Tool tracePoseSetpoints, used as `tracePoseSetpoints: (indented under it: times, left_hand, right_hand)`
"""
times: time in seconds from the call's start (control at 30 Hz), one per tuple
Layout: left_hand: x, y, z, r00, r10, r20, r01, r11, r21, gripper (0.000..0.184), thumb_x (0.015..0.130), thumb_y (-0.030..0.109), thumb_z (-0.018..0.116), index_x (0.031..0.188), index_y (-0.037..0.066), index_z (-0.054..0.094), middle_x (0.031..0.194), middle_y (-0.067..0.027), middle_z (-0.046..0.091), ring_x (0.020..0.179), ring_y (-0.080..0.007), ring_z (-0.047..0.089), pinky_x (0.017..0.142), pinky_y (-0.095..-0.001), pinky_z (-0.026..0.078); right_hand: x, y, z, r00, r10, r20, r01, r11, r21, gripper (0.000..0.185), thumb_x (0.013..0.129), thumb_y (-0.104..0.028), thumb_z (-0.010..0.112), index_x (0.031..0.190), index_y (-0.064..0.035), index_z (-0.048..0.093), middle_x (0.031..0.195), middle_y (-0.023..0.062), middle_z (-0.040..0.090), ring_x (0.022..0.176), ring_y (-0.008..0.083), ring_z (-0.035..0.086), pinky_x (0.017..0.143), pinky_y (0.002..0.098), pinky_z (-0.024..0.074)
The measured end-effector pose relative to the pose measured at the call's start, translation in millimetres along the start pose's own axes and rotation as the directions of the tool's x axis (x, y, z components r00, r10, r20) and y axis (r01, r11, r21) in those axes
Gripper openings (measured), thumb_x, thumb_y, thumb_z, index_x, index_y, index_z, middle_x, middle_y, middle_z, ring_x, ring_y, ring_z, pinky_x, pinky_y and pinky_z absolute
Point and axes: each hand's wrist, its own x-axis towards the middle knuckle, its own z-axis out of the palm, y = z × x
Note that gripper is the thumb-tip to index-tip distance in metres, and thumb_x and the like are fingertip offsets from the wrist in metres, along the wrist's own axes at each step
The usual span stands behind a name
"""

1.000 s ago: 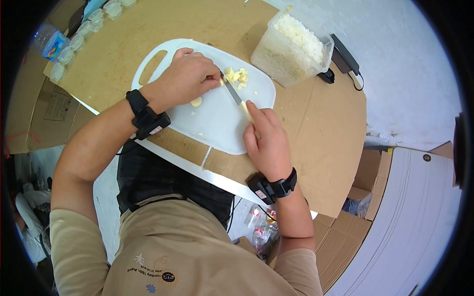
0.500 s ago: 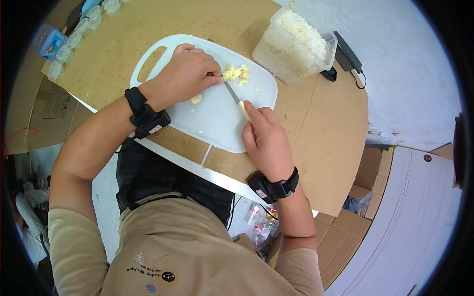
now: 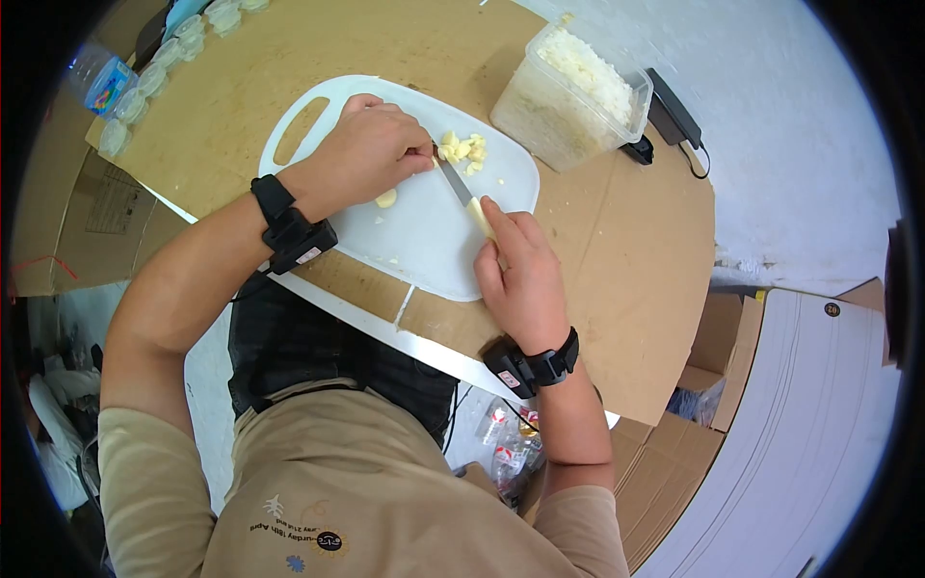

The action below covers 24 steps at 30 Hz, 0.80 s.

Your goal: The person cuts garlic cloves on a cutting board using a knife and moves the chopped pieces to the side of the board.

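A table covered in brown cardboard (image 3: 626, 289) fills most of the upper frame, seen from above by a person in a tan shirt (image 3: 356, 472), whose torso takes up the lower middle. A white cutting board (image 3: 424, 241) with a handle slot lies at the upper centre, angled down toward the right. Near its upper right side stands a clear plastic tub (image 3: 549, 116) heaped with what looks like white rice.

The right hand (image 3: 525, 275), just right of centre, is curled around a knife's pale handle, its forefinger stretched along it toward the blade. The left hand (image 3: 376, 144), above and left of centre, reaches over the board with its fingers bent, thumb and forefinger drawn together beside the blade's tip; whether they pinch a piece there is too small to tell.

A labelled plastic bottle (image 3: 106, 85) is at the upper left edge. The knife (image 3: 466, 196) slants up and left across the board from the right hand to the left fingertips. Just beyond its tip, on the board's upper right part, sits a small pile of pale yellow chopped pieces (image 3: 462, 146). One round pale slice (image 3: 385, 198) lies apart, just below the left hand.
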Motion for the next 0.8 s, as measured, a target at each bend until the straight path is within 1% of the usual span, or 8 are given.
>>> tracePoseSetpoints:
  times: [0.2,0.27,0.37,0.63,0.8]
  left_hand:
    - [-0.9,-3.0,1.3,1.000,0.007,-0.011,-0.007,1.000,-0.010,0.011,0.094,0.021,0.076,0.093,0.010,0.077,0.089,-0.0038,0.073,0.099,-0.0241,0.067,0.112,-0.0464,0.037]
    - [-0.4,-2.2,1.4,1.000,0.012,-0.017,-0.012,1.000,-0.006,0.011,0.094,0.021,0.076,0.093,0.010,0.077,0.089,-0.0038,0.073,0.098,-0.0242,0.067,0.112,-0.0465,0.037]
    - [1.6,-0.2,0.2,1.000,-0.017,0.018,0.017,1.000,-0.001,0.011,0.094,0.021,0.076,0.093,0.010,0.078,0.089,-0.0040,0.073,0.098,-0.0242,0.067,0.113,-0.0469,0.037]
    - [-0.4,1.2,-3.3,0.997,-0.033,0.071,0.033,0.999,-0.001,0.012,0.095,0.022,0.075,0.096,0.010,0.077,0.092,-0.0040,0.073,0.100,-0.0247,0.067,0.112,-0.0477,0.037]
    - [-0.8,1.1,-0.9,0.999,-0.017,0.041,0.017,1.000,0.006,0.012,0.095,0.022,0.075,0.097,0.011,0.078,0.093,-0.0040,0.073,0.101,-0.0248,0.067,0.111,-0.0469,0.037]
  right_hand:
    - [0.0,0.5,3.0,1.000,-0.023,0.000,0.023,1.000,-0.001,0.045,0.092,-0.003,0.066,0.137,-0.0028,0.069,0.106,0.0141,0.067,0.082,0.0336,0.071,0.072,0.0423,0.0590]
    - [0.4,-1.7,1.8,0.999,0.000,0.036,0.001,1.000,-0.023,0.045,0.092,-0.003,0.066,0.137,-0.0022,0.069,0.105,0.0140,0.067,0.082,0.0334,0.070,0.072,0.0423,0.0589]
    - [0.7,-1.0,0.0,0.996,0.037,0.077,-0.035,0.999,-0.025,0.045,0.092,-0.004,0.066,0.137,-0.0018,0.069,0.104,0.0141,0.067,0.083,0.0334,0.070,0.072,0.0424,0.0588]
    - [1.0,3.7,2.2,0.999,0.014,0.032,-0.014,1.000,-0.019,0.044,0.092,-0.003,0.065,0.136,-0.0015,0.069,0.104,0.0148,0.066,0.083,0.0347,0.070,0.073,0.0434,0.0585]
    - [1.3,-1.9,-2.2,0.999,0.030,0.024,-0.030,1.000,0.010,0.044,0.093,-0.003,0.064,0.136,-0.0019,0.068,0.105,0.0155,0.067,0.084,0.0356,0.070,0.074,0.0435,0.0585]
